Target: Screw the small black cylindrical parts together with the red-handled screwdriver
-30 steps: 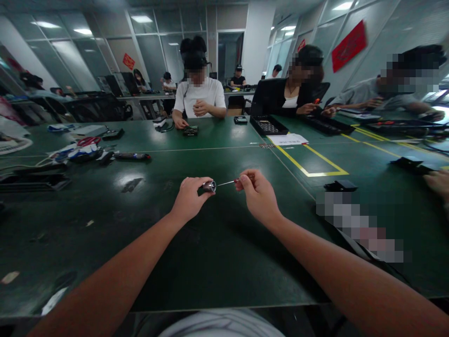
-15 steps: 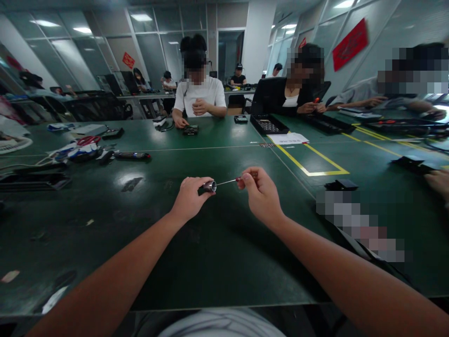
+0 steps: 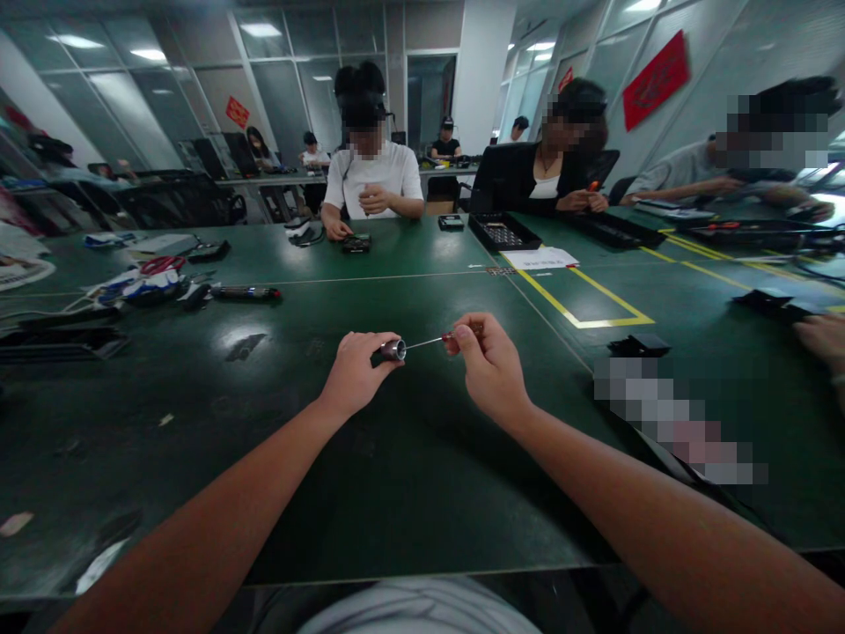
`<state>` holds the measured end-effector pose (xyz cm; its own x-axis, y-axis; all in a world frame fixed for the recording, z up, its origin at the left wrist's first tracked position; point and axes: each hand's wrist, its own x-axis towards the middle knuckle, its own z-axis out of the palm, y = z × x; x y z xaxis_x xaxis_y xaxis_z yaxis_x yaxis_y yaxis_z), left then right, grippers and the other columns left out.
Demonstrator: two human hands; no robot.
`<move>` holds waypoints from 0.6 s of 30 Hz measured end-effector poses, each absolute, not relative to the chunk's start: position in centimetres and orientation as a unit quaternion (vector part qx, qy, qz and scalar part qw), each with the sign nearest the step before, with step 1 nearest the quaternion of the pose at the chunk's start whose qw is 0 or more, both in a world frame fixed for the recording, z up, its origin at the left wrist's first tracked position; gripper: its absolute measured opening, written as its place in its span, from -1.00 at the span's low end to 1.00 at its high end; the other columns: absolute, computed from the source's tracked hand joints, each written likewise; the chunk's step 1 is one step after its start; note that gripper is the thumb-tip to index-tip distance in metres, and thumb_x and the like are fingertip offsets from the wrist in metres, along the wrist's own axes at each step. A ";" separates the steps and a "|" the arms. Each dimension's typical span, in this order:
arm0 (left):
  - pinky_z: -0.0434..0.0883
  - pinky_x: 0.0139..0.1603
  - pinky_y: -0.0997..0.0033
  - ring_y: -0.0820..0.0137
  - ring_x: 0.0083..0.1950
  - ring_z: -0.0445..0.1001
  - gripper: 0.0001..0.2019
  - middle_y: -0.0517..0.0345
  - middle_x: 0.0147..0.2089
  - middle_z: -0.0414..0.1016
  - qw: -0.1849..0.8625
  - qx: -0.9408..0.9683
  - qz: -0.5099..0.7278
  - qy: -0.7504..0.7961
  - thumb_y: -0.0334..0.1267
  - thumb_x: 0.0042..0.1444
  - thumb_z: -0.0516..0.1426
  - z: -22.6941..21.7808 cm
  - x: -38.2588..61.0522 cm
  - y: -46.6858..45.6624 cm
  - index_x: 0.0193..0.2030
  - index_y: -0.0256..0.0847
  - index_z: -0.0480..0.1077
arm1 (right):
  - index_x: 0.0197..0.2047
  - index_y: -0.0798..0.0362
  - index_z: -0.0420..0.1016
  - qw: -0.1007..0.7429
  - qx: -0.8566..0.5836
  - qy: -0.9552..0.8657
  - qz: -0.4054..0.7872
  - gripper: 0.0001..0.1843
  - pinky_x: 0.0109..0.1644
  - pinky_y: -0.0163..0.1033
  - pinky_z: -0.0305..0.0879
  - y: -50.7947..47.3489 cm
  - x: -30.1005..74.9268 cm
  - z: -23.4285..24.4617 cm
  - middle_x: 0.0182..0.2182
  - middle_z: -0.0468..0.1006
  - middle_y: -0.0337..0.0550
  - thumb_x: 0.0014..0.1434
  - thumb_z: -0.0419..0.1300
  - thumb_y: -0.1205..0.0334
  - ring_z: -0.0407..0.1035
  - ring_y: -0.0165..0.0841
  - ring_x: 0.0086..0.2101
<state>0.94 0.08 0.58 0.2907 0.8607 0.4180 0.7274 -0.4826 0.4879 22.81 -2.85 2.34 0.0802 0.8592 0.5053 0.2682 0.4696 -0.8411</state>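
Observation:
My left hand (image 3: 353,374) is closed around a short metal cylinder (image 3: 394,350), its open, shiny round end turned toward the right. In my right hand (image 3: 488,365) is a thin screwdriver (image 3: 432,340) with a red handle, pinched between thumb and fingers. Its slim metal shaft points left, and the tip is at the rim of the cylinder's open end; whether it reaches inside I cannot tell. Both hands are held above the green table (image 3: 370,493), close together. Most of the cylinder's body and of the handle is hidden by my fingers.
A dark pen-like tool (image 3: 246,293) lies left, near a heap of cables and gloves (image 3: 155,280). Black trays (image 3: 503,234) stand across the table, beside a white paper (image 3: 540,258). A black part (image 3: 639,345) lies right. Several people sit opposite; another person's hand (image 3: 822,339) shows at right.
The view has shifted very slightly. Both hands keep nearly the same pose, with the cylinder and the screwdriver still held.

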 end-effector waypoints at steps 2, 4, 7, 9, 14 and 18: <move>0.27 0.21 0.01 0.18 0.00 0.45 -0.68 0.15 -0.01 0.58 0.101 0.797 0.327 0.497 -0.21 0.17 0.29 0.7 1.0 0.0 0.08 -0.04 0.48 | -0.16 -0.02 0.38 0.587 -0.449 -0.624 0.254 -0.83 -0.18 -0.15 0.40 -2.9 22.8 2.3 -0.36 0.56 -0.21 0.38 0.08 0.09 0.47 -0.34 -0.34; 0.27 0.21 0.03 0.19 -0.01 0.45 -0.68 0.15 -0.03 0.59 0.100 0.799 0.327 0.494 -0.22 0.17 0.29 0.7 1.0 0.0 0.07 -0.05 0.48 | -0.15 -0.02 0.39 0.587 -0.448 -0.626 0.252 -0.82 -0.17 -0.15 0.40 -2.9 22.8 2.3 -0.35 0.56 -0.20 0.39 0.08 0.08 0.48 -0.33 -0.33; 0.26 0.21 0.04 0.20 -0.01 0.45 -0.68 0.16 -0.04 0.59 0.103 0.800 0.327 0.492 -0.22 0.17 0.29 0.8 1.0 0.0 0.07 -0.06 0.48 | -0.13 -0.02 0.39 0.580 -0.441 -0.636 0.254 -0.82 -0.17 -0.14 0.41 -2.9 22.8 2.3 -0.34 0.57 -0.20 0.39 0.08 0.08 0.49 -0.32 -0.31; 0.25 0.22 0.02 0.20 -0.01 0.45 -0.69 0.16 -0.03 0.58 0.103 0.800 0.327 0.492 -0.21 0.18 0.29 0.7 1.0 0.0 0.07 -0.06 0.48 | -0.12 -0.02 0.39 0.575 -0.442 -0.638 0.258 -0.83 -0.17 -0.15 0.41 -3.0 22.7 2.3 -0.33 0.58 -0.20 0.38 0.09 0.08 0.50 -0.32 -0.31; 0.24 0.24 0.00 0.19 0.01 0.46 -0.69 0.15 -0.02 0.58 0.102 0.805 0.327 0.484 -0.19 0.18 0.28 0.5 0.9 0.1 0.07 -0.05 0.48 | -0.14 -0.02 0.39 0.568 -0.456 -0.643 0.238 -0.84 -0.19 -0.15 0.41 -3.0 22.6 2.4 -0.35 0.59 -0.20 0.39 0.08 0.09 0.50 -0.32 -0.32; 0.25 0.24 -0.03 0.18 0.03 0.46 -0.68 0.12 0.02 0.58 0.101 0.803 0.327 0.488 -0.18 0.19 0.27 0.4 0.9 0.2 0.09 -0.04 0.47 | -0.16 -0.03 0.38 0.558 -0.475 -0.651 0.198 -0.86 -0.21 -0.16 0.39 -3.1 22.7 2.6 -0.36 0.58 -0.20 0.38 0.07 0.12 0.50 -0.31 -0.34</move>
